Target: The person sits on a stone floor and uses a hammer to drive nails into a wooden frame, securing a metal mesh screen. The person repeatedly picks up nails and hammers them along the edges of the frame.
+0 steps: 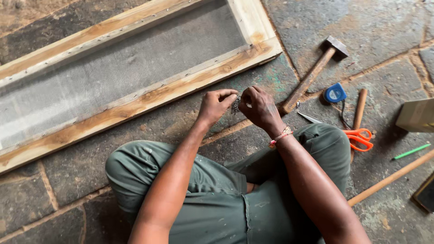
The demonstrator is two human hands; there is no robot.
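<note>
I sit cross-legged on a stone floor in green trousers. My left hand [216, 105] and my right hand [258, 107] meet in front of my knees, both pinching a small dark scrap of wire mesh [235, 105] between the fingertips. A beaded band circles my right wrist. Just beyond the hands lies a long wooden frame [135, 101] with grey mesh [113, 72] stretched across its opening and small nails along its inner strips.
To the right lie a wooden-handled hammer [312, 77], a blue tape measure [335, 93], orange-handled scissors [359, 137], a short wooden stick [360, 108], a green pencil [411, 152], a long wooden pole [391, 178] and a pale box [418, 115].
</note>
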